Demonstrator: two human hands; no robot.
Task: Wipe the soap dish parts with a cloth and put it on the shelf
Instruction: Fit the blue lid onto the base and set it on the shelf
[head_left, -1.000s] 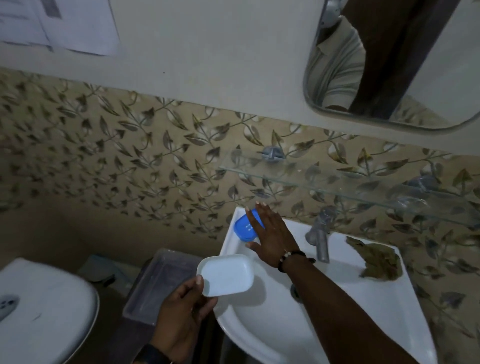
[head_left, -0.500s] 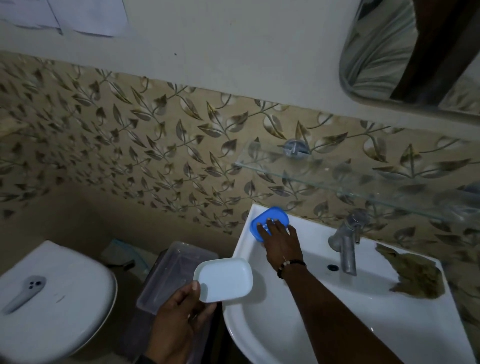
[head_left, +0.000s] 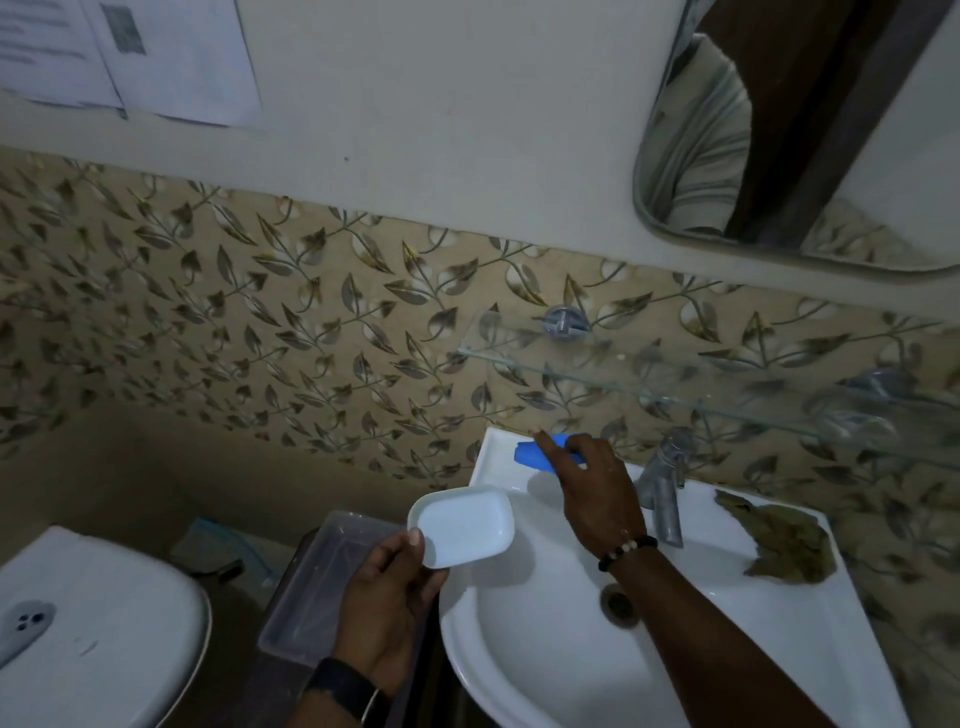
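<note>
Left hand (head_left: 384, 597) holds tray (head_left: 462, 525); right hand (head_left: 592, 483) grips blue insert (head_left: 530, 453); cloth (head_left: 779, 540) lies right, nearer that hand.

A bathroom: white washbasin (head_left: 727, 649) with tap (head_left: 662, 488), mirror (head_left: 810, 130) (toilet (head_left: 93, 623) alongside)

I've got the left hand (head_left: 387, 597) holding the white dish base (head_left: 460, 527) by its near corner, open side up, just off the sink's (head_left: 498, 675) left rim. My right hand (head_left: 592, 491) grips the blue dish part (head_left: 532, 454) at the sink's back left corner, index finger sticking out. The brown cloth (head_left: 779, 543) lies crumpled on the back right corner, past the tap (head_left: 662, 493). The glass shelf (head_left: 675, 397) runs along the wall above.
</note>
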